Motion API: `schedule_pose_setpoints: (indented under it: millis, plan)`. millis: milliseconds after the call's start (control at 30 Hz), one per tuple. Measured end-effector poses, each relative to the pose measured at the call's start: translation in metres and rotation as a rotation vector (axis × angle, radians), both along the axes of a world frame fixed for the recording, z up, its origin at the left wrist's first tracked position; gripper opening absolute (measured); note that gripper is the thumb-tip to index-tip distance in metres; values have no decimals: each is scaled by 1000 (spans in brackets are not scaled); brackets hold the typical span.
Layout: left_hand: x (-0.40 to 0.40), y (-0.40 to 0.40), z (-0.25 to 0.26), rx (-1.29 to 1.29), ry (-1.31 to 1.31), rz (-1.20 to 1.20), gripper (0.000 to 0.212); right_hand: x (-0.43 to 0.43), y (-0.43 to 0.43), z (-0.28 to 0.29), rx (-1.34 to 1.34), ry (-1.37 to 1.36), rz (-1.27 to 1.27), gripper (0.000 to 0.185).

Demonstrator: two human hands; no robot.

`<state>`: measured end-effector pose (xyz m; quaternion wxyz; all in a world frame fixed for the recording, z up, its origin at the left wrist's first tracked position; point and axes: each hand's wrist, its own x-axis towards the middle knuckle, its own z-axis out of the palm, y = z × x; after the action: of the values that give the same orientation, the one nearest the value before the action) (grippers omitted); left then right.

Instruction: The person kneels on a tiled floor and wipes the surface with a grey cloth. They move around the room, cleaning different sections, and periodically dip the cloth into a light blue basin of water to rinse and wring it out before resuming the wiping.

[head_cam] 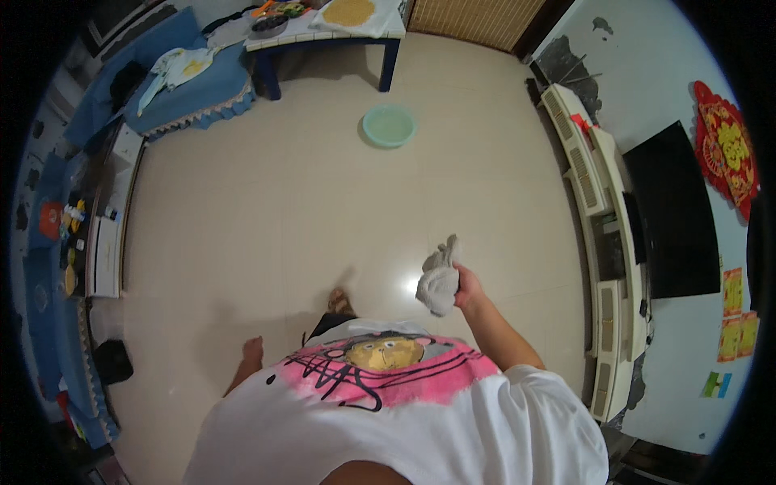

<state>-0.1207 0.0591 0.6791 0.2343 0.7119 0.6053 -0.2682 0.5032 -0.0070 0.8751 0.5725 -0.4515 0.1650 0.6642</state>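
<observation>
A crumpled grey cloth (439,288) is bunched in my right hand (468,287), held out in front of my body above the tiled floor. Part of the cloth sticks up past my fingers. My left hand (253,350) hangs low at my left side, away from any object. Nothing shows in it, but its fingers are too small to make out. Farther ahead, a pale green plastic basin (389,126) stands on the floor.
Ahead, a table (324,41) with dark blue legs bears a metal bowl and a cloth spread with yellow grains. A blue sofa (200,85) and a low cabinet (109,254) line the left. A white TV stand (597,200) and a television (673,212) are on the right.
</observation>
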Motion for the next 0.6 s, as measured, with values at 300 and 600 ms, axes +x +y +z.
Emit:
schedule_pose_setpoints:
  millis: [300, 600]
  plan:
    - [188, 350, 105, 32, -823, 755, 39, 71, 135, 1, -59, -2, -233, 42]
    - [313, 502, 132, -347, -653, 724, 37, 150, 359, -68, -109, 113, -287, 36]
